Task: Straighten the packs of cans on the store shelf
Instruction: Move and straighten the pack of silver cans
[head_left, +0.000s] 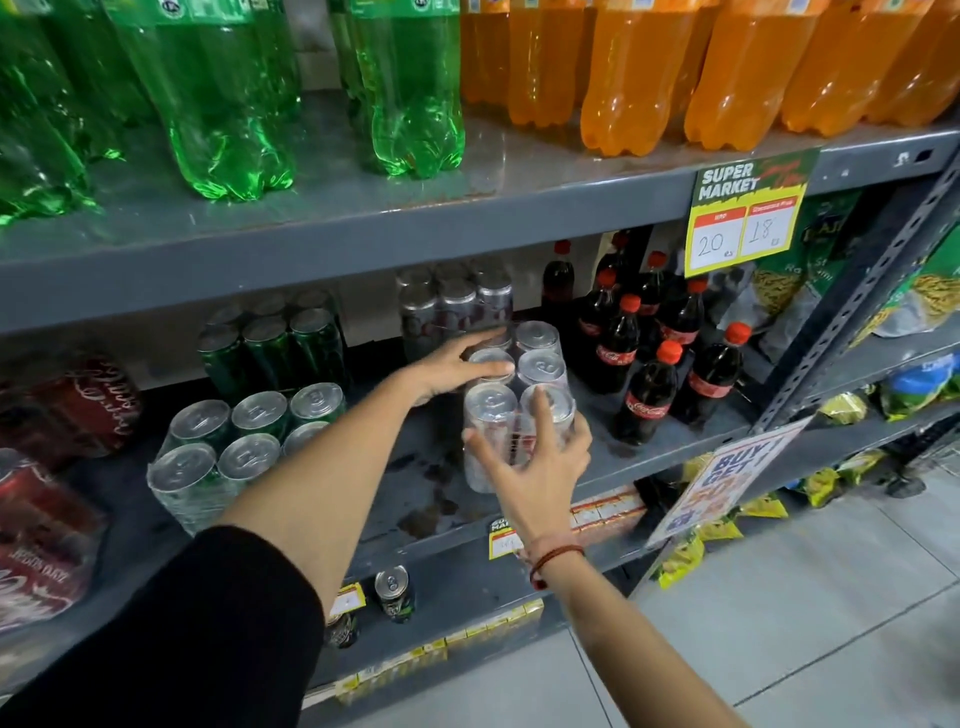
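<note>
A shrink-wrapped pack of silver cans (540, 364) stands on the middle grey shelf (675, 447), set at an angle to the shelf edge. My left hand (457, 364) lies on its far left side, fingers spread over the can tops. My right hand (540, 467) grips its near end, thumb on the left can and fingers over the right one. Left of it sits a pack of green cans (244, 441). Behind stand another green pack (275, 348) and a second silver pack (452, 306).
Small cola bottles (654, 364) with red caps crowd close to the pack's right. Red cola packs (47, 519) lie at far left. Green and orange bottles (405, 88) fill the shelf above. A price sign (748, 218) hangs from it. Loose cans (393, 592) stand below.
</note>
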